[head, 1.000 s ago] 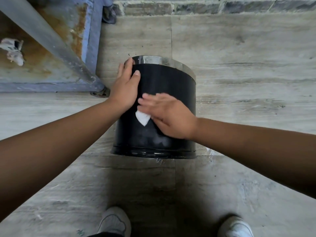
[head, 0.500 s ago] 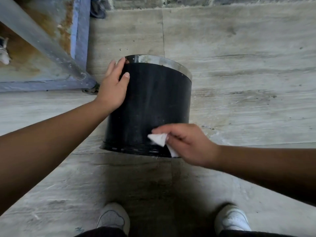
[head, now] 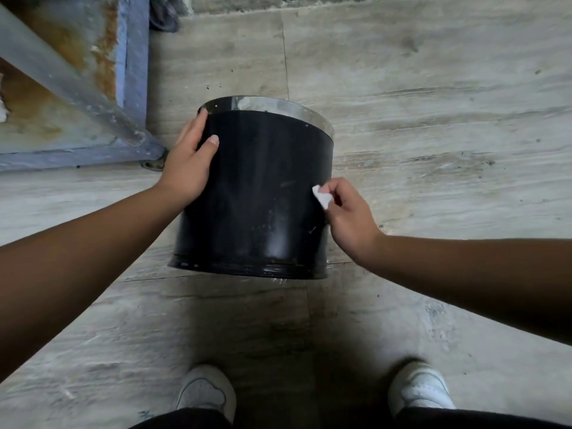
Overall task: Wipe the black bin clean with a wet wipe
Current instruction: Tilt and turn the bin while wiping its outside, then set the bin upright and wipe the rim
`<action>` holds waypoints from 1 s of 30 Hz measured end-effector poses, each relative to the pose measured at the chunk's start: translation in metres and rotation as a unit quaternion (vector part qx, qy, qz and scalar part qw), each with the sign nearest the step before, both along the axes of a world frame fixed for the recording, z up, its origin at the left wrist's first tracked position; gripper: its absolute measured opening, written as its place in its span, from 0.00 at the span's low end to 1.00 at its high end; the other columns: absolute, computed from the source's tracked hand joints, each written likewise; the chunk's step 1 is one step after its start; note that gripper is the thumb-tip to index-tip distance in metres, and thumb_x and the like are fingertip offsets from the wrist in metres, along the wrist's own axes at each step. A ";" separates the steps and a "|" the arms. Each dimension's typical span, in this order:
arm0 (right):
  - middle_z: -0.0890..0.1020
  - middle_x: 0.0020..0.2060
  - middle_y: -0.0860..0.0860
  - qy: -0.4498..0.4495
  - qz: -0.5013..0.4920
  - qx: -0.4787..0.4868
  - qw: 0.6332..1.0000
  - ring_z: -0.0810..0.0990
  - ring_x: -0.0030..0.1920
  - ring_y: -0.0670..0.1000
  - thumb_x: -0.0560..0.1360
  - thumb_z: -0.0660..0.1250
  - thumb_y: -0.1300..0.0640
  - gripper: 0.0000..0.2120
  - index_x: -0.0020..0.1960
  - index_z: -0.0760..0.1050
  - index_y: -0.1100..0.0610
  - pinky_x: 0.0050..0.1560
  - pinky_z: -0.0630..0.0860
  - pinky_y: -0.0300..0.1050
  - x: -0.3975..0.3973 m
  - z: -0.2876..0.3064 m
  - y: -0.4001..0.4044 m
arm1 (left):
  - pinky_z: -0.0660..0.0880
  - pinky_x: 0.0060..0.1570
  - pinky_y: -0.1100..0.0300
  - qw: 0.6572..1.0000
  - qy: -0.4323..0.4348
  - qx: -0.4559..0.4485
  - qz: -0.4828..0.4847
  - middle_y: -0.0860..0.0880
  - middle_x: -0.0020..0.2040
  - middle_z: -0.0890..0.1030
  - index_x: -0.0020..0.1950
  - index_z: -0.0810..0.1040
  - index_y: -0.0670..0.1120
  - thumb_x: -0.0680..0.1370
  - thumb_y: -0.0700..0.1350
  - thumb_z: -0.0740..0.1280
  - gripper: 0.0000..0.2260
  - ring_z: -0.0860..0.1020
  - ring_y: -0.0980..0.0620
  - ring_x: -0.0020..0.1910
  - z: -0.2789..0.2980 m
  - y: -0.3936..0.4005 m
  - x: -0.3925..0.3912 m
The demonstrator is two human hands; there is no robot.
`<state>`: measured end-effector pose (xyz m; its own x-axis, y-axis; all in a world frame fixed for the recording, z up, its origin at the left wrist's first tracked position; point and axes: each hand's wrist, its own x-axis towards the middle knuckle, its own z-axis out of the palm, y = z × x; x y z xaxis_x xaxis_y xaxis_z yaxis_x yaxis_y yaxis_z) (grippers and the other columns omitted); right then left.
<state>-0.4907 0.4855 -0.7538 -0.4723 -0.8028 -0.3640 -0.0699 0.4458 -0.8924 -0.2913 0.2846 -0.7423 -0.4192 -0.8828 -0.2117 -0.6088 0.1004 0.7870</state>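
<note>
A black round bin (head: 257,193) with a silver band around its far end rests on the tiled floor, tipped toward me. My left hand (head: 188,162) grips its upper left side, thumb on the front and fingers around the back. My right hand (head: 349,221) pinches a small white wet wipe (head: 322,198) and presses it against the bin's right edge, about halfway up. The bin's glossy wall shows faint specks and streaks.
A rusty blue-grey metal frame (head: 133,72) with a diagonal bar stands at the upper left, close to the bin. A stone wall base runs along the top edge. My two white shoes (head: 207,394) (head: 418,388) stand on the floor tiles below the bin.
My right hand with the wipe went from the bin's front middle down to its lower rim, then up and rightward to the right edge. My left hand stayed on the bin.
</note>
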 end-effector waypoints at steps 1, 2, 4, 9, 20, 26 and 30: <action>0.76 0.39 0.43 0.025 0.050 -0.009 0.998 0.73 0.40 0.42 0.77 0.65 0.58 0.12 0.40 0.72 0.44 0.44 0.69 0.40 0.001 0.005 0.012 | 0.51 0.76 0.53 1.000 0.001 0.002 0.000 0.53 0.78 0.57 0.77 0.57 0.56 0.79 0.53 0.56 0.26 0.53 0.59 0.76 0.000 -0.001 0.002; 0.76 0.42 0.44 0.053 0.100 -0.016 0.993 0.74 0.44 0.43 0.76 0.64 0.63 0.14 0.42 0.73 0.43 0.46 0.69 0.39 0.004 0.010 0.025 | 0.51 0.76 0.52 1.000 0.000 0.004 0.000 0.54 0.78 0.57 0.77 0.57 0.57 0.79 0.54 0.56 0.26 0.53 0.59 0.76 -0.001 -0.001 0.003; 0.77 0.47 0.48 0.106 0.195 -0.030 0.975 0.75 0.49 0.47 0.73 0.60 0.68 0.14 0.47 0.77 0.51 0.49 0.69 0.36 0.012 0.021 0.042 | 0.50 0.76 0.52 1.000 -0.009 0.002 -0.001 0.53 0.79 0.57 0.77 0.57 0.57 0.79 0.54 0.56 0.26 0.52 0.59 0.76 -0.002 -0.001 0.004; 0.79 0.48 0.55 0.125 0.337 -0.039 0.932 0.77 0.49 0.51 0.71 0.63 0.72 0.13 0.50 0.80 0.61 0.51 0.72 0.37 0.021 0.047 0.050 | 0.52 0.75 0.52 0.999 -0.039 -0.021 -0.018 0.49 0.79 0.56 0.77 0.57 0.55 0.80 0.53 0.56 0.25 0.55 0.54 0.77 0.000 -0.002 -0.003; 0.79 0.33 0.53 -0.438 0.270 0.168 0.841 0.75 0.36 0.53 0.67 0.63 0.63 0.07 0.37 0.79 0.57 0.37 0.65 0.47 0.008 0.063 0.072 | 0.53 0.70 0.38 0.918 -0.231 -0.183 -0.265 0.46 0.75 0.63 0.73 0.62 0.54 0.74 0.62 0.59 0.29 0.57 0.43 0.75 0.038 -0.015 -0.083; 0.80 0.44 0.57 -0.573 0.166 0.155 0.787 0.80 0.39 0.55 0.72 0.61 0.51 0.13 0.42 0.79 0.59 0.40 0.75 0.47 -0.019 0.056 0.070 | 0.68 0.43 0.53 0.847 -0.353 -0.058 -0.393 0.53 0.44 0.76 0.44 0.71 0.52 0.68 0.64 0.70 0.18 0.74 0.50 0.42 0.073 -0.048 -0.130; 0.83 0.42 0.56 -0.554 0.081 0.075 0.825 0.83 0.38 0.54 0.66 0.72 0.60 0.06 0.42 0.79 0.57 0.35 0.79 0.45 -0.038 0.063 0.052 | 0.64 0.33 0.57 0.855 -0.312 -0.058 -0.411 0.50 0.39 0.77 0.41 0.71 0.49 0.66 0.58 0.75 0.18 0.73 0.52 0.37 0.091 -0.045 -0.114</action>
<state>-0.5283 0.5374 -0.6904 0.3267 -0.7300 -0.6003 0.6828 0.6214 -0.3841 -0.4054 0.2397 -0.6515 -0.7458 -0.3749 -0.5506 -0.5924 0.7514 0.2908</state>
